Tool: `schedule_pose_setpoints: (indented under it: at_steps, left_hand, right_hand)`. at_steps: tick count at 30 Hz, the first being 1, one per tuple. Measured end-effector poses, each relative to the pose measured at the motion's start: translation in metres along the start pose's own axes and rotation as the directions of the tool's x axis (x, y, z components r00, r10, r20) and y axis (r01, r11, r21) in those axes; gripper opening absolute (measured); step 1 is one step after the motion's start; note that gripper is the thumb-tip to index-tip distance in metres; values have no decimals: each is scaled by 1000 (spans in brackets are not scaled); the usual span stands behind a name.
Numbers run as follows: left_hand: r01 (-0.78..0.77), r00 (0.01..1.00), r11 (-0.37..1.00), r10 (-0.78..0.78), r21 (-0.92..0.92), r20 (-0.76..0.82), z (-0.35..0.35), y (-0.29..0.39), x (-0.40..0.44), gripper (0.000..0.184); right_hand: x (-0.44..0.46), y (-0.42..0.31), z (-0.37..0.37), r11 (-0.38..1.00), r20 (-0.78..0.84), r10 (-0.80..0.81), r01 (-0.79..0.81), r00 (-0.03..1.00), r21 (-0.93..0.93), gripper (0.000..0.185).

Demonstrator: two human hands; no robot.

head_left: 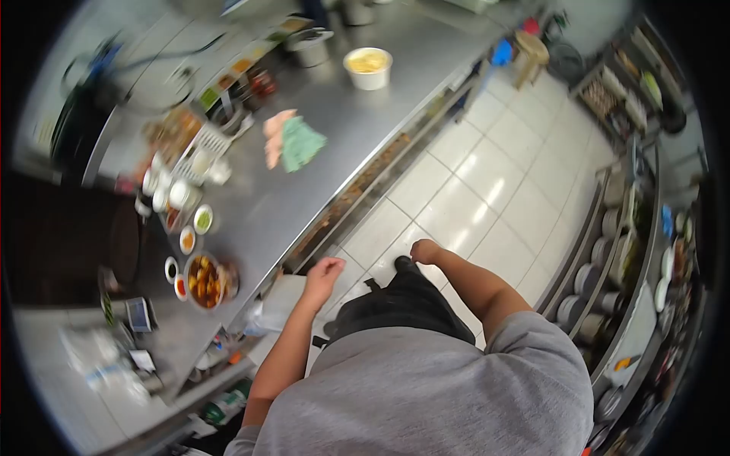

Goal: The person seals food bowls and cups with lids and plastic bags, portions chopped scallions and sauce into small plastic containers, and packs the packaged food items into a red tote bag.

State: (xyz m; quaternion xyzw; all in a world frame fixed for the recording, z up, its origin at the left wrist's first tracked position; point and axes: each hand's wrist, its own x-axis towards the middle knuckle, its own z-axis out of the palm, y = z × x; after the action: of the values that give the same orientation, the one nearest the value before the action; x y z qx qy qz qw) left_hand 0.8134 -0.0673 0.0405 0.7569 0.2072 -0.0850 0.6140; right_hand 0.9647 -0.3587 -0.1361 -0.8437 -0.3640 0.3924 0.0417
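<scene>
My left hand (325, 281) hangs beside the front edge of the steel counter (319, 190), apart from it. Its fingers are curled in and I see nothing in them. Over the tiled floor, my right hand (426, 251) is closed in a loose fist, with no object showing. Closest to my left hand on the counter is a clear round container (205, 281) of reddish-brown food pieces. Small sauce cups (187, 240) stand around it. Farther along lie a green cloth (302, 143) and a pinkish cloth (275, 137), touching each other.
A white tub (368, 70) with yellow contents stands toward the counter's far end. White jars and a basket (207, 150) line its back. Shelving (593, 266) with stacked bowls runs along my right. A wooden stool (530, 55) stands far down the tiled aisle (456, 186).
</scene>
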Motion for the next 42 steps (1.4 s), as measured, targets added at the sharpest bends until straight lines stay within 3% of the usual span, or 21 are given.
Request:
schedule_pose_setpoints:
  at_steps: [2, 3, 5, 7, 9, 11, 13, 17, 19, 20, 21, 23, 25, 27, 30, 32, 35, 37, 40, 41, 42]
  left_hand:
    - [118, 981, 991, -125, 56, 146, 42, 8, 39, 23]
    - [167, 956, 966, -207, 196, 206, 59, 10, 61, 25]
    - [206, 905, 906, -320, 370, 279, 90, 2, 110, 28]
    - [-106, 936, 704, -169, 702, 310, 118, -13, 171, 39]
    - [-366, 919, 517, 67, 774, 389, 154, -12, 226, 49]
    - [-455, 882, 389, 71, 801, 467, 197, 16, 281, 62]
    - [-552, 821, 120, 252, 825, 513, 234, 37, 334, 69]
    - [-41, 942, 402, 320, 915, -99, 262, 22, 433, 66]
    - [25, 967, 379, 227, 925, -120, 265, 52, 438, 57]
    - [93, 978, 356, 140, 930, -151, 267, 62, 437, 49]
    - [102, 979, 347, 130, 932, -155, 267, 50, 436, 49]
    - [-92, 980, 341, 199, 936, 24, 270, 30, 426, 41]
    - [-256, 936, 310, 315, 916, 155, 290, 14, 393, 40]
    - [-263, 948, 431, 283, 863, 148, 315, 9, 360, 37]
    - [-291, 949, 519, 266, 804, 171, 337, 9, 321, 33]
    - [-280, 956, 562, 234, 778, 176, 340, 9, 312, 33]
    - [-331, 943, 630, 235, 703, 234, 327, 9, 305, 31]
    - [-559, 828, 617, 453, 554, 330, 305, 18, 301, 30]
    - [-327, 923, 667, 378, 669, 74, 251, 7, 293, 33]
    - [-211, 943, 719, 328, 662, -56, 231, -10, 295, 36]
    - [-138, 937, 643, 332, 754, -112, 213, -23, 299, 42]
  right_hand:
    - [1, 40, 25, 987, -117, 61, -42, 991, 157, 29]
    - [-8, 53, 30, 974, -120, 81, -52, 990, 222, 29]
    - [-43, 79, 36, 813, -176, 319, -174, 931, 555, 29]
    - [-63, 112, 78, 685, -193, 388, -142, 901, 715, 28]
    - [-87, 136, 116, 345, -10, 632, -270, 775, 899, 26]
    - [-106, 161, 175, 251, 37, 712, -303, 701, 919, 27]
    - [-127, 176, 217, 160, 179, 740, -428, 648, 889, 27]
    - [-153, 187, 225, 23, 356, 731, -542, 582, 840, 26]
    - [-150, 189, 227, -7, 325, 751, -485, 574, 874, 25]
    - [-140, 192, 240, 61, 254, 773, -468, 581, 882, 25]
    - [-135, 192, 230, 58, 265, 765, -472, 588, 880, 25]
    - [-101, 187, 194, -114, 310, 706, -331, 636, 937, 24]
    - [-62, 181, 126, -137, 234, 632, -190, 739, 972, 25]
    - [-24, 177, 50, -352, 164, 529, 39, 833, 935, 41]
    - [9, 185, -49, -517, 29, 529, 296, 848, 803, 61]
    - [21, 192, -76, -572, 12, 517, 336, 856, 748, 68]
    - [28, 192, -92, -521, 17, 525, 306, 851, 797, 72]
    - [31, 193, -95, -554, 60, 550, 311, 833, 772, 77]
    - [54, 184, -125, -466, 125, 645, 259, 754, 846, 76]
    - [62, 185, -142, -456, 82, 610, 265, 788, 849, 69]
    - [74, 186, -157, -447, 38, 570, 271, 821, 852, 63]
